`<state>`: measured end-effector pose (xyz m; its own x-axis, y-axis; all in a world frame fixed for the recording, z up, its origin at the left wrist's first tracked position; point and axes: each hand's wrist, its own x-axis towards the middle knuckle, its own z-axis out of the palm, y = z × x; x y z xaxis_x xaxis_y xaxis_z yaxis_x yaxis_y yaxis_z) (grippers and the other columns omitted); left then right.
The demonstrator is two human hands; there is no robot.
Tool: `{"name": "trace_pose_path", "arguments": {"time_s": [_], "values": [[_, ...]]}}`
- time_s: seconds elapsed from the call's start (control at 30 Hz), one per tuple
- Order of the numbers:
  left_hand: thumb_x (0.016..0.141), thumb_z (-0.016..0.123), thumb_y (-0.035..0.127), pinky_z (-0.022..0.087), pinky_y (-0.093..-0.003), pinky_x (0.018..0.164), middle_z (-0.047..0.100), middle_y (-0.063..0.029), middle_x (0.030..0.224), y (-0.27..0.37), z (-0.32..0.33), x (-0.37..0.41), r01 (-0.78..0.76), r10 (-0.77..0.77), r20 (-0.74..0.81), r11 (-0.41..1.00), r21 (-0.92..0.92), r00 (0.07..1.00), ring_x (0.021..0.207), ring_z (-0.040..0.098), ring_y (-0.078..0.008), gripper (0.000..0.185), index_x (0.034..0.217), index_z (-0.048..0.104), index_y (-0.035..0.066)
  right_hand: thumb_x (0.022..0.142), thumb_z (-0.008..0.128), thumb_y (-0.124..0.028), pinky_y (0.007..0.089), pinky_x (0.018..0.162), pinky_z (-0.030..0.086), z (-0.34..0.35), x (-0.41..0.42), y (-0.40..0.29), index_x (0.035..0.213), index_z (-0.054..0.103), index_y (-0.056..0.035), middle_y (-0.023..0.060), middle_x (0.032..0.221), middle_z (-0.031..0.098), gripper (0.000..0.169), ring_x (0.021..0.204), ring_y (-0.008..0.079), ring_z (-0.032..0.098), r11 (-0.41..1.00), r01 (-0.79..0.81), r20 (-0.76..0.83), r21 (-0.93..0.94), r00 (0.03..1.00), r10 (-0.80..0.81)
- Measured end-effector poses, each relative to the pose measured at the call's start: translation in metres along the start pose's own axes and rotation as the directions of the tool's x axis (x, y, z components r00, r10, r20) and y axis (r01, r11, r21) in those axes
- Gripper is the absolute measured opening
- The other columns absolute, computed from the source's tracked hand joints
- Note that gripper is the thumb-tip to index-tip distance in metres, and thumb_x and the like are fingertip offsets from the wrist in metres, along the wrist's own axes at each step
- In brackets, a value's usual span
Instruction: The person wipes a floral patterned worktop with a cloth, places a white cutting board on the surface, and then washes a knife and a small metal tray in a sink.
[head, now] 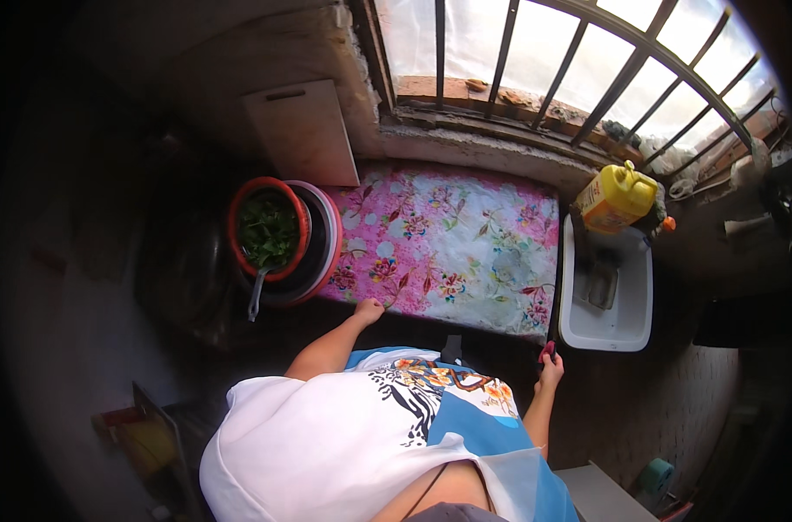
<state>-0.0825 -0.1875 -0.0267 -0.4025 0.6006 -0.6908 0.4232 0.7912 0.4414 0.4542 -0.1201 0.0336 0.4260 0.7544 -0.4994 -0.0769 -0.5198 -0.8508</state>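
A pink and white floral tablecloth covers the table before me. My left hand is closed at the cloth's front edge, left of the middle, and seems to pinch it. At the front right corner, my right hand is closed around something dark pink, perhaps a fold of the cloth; the picture does not settle it. On the table's left end, a red-rimmed colander with leafy greens rests on stacked basins. A metal utensil handle sticks out over the colander's front rim.
A cutting board leans on the wall at the back left. Right of the table stands a white plastic basin with a dark rectangular object inside. A yellow plastic jug is behind it, beneath a barred window. A pale panel lies low at the right.
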Motion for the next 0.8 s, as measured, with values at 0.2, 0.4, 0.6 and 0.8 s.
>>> {"name": "trace_pose_path", "arguments": {"time_s": [0.2, 0.4, 0.6, 0.8], "values": [[0.077, 0.063, 0.027, 0.050, -0.0356, 0.079, 0.069, -0.0125, 0.091, -0.004, 0.005, 0.003, -0.071, 0.063, -0.062, 0.989, -0.132, 0.996, 0.086, 0.066, -0.0257, 0.023, 0.090, 0.070, 0.010, 0.086, 0.061, -0.003, 0.0254, 0.068, 0.048, 0.011, 0.010, -0.008, 0.109, 0.062, -0.0066, 0.0009, 0.092, 0.063, 0.023, 0.078, 0.0116, 0.058, 1.000, 0.021, 0.049, -0.005, 0.999, -0.021], [0.088, 0.057, 0.013, 0.039, -0.0225, 0.055, 0.057, 0.0021, 0.070, 0.134, -0.096, -0.005, -0.495, 0.345, -0.361, 0.509, -0.704, 0.867, 0.060, 0.048, -0.0062, 0.007, 0.082, 0.058, 0.008, 0.083, 0.063, 0.000, 0.0255, 0.076, 0.046, 0.000, -0.002, -0.014, 0.108, 0.062, -0.0021, 0.0018, 0.094, 0.062, 0.025, 0.082, 0.0113, 0.057, 0.996, 0.027, 0.029, -0.088, 0.999, -0.025], [0.091, 0.055, 0.015, 0.050, -0.0272, 0.064, 0.064, -0.0017, 0.084, 0.225, -0.321, -0.007, -0.557, 0.185, -0.541, 0.043, -0.829, 0.820, 0.072, 0.062, -0.0128, 0.007, 0.096, 0.058, 0.012, 0.081, 0.063, 0.001, 0.0260, 0.073, 0.047, -0.019, -0.015, 0.001, 0.106, 0.062, -0.0011, 0.0021, 0.090, 0.062, 0.025, 0.079, 0.0116, 0.057, 0.983, 0.038, 0.017, -0.180, 0.999, -0.036], [0.085, 0.058, 0.022, 0.053, -0.0429, 0.075, 0.062, -0.0117, 0.087, 0.206, -0.472, 0.109, -0.455, 0.296, -0.461, -0.093, -0.885, 0.836, 0.088, 0.062, -0.0289, 0.014, 0.087, 0.059, 0.008, 0.079, 0.063, 0.003, 0.0252, 0.063, 0.048, -0.071, -0.029, 0.051, 0.104, 0.065, -0.0014, 0.0037, 0.086, 0.064, 0.025, 0.071, 0.0110, 0.058, 0.987, -0.068, -0.028, -0.148, 0.998, 0.064]]}}
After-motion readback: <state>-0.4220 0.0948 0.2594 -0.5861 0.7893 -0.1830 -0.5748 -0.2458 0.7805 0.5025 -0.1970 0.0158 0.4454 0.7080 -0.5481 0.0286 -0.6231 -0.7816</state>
